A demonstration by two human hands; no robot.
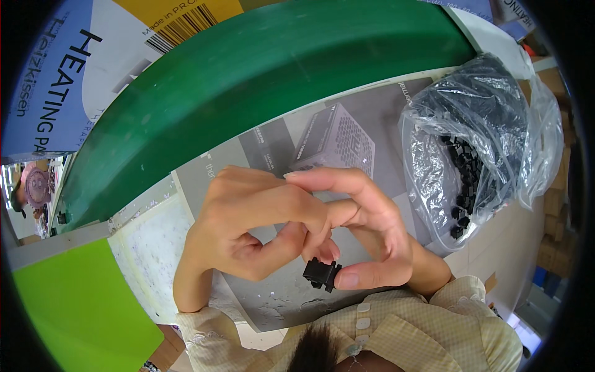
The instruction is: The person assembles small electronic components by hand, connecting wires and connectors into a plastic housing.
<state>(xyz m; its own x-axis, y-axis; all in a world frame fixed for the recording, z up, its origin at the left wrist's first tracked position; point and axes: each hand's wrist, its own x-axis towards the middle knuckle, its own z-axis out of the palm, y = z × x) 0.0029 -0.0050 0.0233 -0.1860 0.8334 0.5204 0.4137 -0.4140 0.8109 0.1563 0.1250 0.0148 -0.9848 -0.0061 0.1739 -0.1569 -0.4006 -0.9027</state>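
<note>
A small black plastic part, blocky with short tabs, is held at the tip of the thumb of my right hand. The fingers of that hand are curled, and its index finger arches over toward my left hand. My left hand is bent inward with thumb and index finger pinched together, just above the black part. The fingertips of both hands overlap here, hiding whatever the left pinch holds. Beneath both hands lies a grey printed cardboard sheet, its surface scuffed near the front edge.
At the right a clear plastic bag holds several small black parts. A green conveyor belt curves across the back, with a blue and white printed box beyond it. A bright green panel is at the left.
</note>
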